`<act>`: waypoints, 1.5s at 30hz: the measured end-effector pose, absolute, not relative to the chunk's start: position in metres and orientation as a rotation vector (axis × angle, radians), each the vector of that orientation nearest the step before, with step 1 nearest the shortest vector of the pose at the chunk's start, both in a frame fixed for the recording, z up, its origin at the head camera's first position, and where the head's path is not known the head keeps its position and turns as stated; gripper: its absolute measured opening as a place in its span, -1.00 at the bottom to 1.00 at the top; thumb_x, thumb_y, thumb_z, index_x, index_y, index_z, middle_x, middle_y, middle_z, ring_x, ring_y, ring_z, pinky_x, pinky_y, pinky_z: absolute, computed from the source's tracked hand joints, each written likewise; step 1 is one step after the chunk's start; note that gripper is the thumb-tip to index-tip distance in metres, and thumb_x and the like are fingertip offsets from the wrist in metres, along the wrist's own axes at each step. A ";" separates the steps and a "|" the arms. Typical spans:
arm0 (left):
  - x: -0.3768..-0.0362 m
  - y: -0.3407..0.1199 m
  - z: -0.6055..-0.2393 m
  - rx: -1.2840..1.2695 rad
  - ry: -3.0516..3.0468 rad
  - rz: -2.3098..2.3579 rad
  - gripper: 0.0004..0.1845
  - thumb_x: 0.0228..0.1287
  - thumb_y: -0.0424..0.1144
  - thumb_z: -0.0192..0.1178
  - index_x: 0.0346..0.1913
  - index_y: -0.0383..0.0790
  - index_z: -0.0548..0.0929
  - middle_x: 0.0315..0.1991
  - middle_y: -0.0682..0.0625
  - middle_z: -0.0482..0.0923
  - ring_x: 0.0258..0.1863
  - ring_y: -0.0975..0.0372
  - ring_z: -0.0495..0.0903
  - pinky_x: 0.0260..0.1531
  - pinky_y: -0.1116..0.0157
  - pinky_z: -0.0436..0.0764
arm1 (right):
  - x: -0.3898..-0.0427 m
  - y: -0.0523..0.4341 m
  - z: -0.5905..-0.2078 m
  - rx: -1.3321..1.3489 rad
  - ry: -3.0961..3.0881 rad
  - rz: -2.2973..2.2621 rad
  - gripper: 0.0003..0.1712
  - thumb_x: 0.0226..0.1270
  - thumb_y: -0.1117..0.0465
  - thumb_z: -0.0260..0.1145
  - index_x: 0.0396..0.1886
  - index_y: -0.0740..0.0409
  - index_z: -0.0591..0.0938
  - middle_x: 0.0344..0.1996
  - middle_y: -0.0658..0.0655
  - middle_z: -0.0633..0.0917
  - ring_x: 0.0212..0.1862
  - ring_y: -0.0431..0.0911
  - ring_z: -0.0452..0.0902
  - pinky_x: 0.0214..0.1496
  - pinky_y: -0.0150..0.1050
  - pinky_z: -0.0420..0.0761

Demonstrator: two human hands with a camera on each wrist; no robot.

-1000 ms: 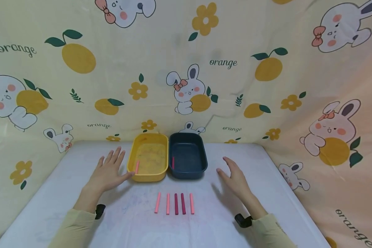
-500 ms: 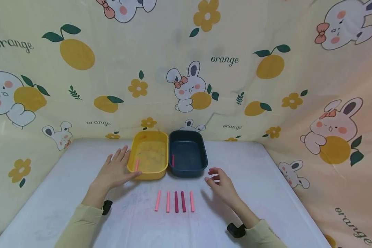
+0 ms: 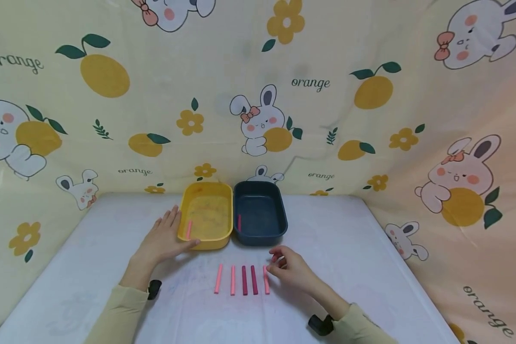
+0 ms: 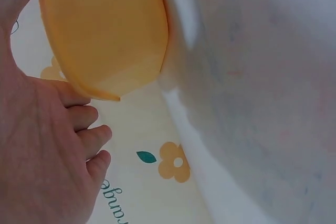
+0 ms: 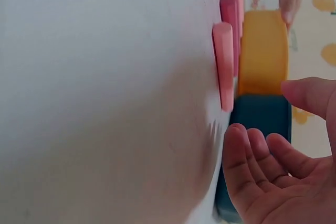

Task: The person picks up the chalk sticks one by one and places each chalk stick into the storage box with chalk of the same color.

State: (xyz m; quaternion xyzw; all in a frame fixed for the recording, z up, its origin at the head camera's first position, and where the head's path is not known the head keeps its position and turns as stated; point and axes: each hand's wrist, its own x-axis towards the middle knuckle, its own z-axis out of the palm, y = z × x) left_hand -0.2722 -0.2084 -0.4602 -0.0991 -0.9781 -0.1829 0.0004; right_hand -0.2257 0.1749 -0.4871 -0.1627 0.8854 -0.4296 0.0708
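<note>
In the head view my left hand [image 3: 163, 240] rests against the left side of a yellow box [image 3: 210, 244], fingers straight, thumb at the front rim. The left wrist view shows those fingers beside the box wall [image 4: 105, 30]. My right hand [image 3: 293, 270] hovers by the rightmost light pink chalk-like stick [image 3: 266, 285]. In the right wrist view, its loosely bent fingers [image 5: 239, 156] and thumb are spread, with nothing between them. Left of that stick lie two dark red sticks [image 3: 244, 281] and two more light pink sticks [image 3: 233, 281], in a row.
A dark blue box [image 3: 262, 240] stands against the yellow one's right side. One light pink stick [image 3: 188, 229] leans in the yellow box, and a darker stick [image 3: 239, 222] in the blue box. A patterned cloth [image 3: 258, 57] hangs behind the white table [image 3: 327, 224].
My right hand has moved left and nearer, from right of the blue box to the rightmost stick. My left hand has slid slightly right against the yellow box.
</note>
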 end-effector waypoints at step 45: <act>-0.272 -0.210 -0.471 -0.373 -3.044 -0.497 0.29 0.30 0.54 0.07 0.56 -0.63 0.05 0.62 -0.45 -0.08 0.60 -0.30 -0.02 0.57 -0.20 0.03 | -0.231 0.156 -0.491 -0.503 2.707 -0.953 -0.68 0.26 0.16 0.57 -0.05 0.20 0.75 -0.35 0.00 0.55 -0.29 -0.12 0.47 -0.30 -0.35 0.56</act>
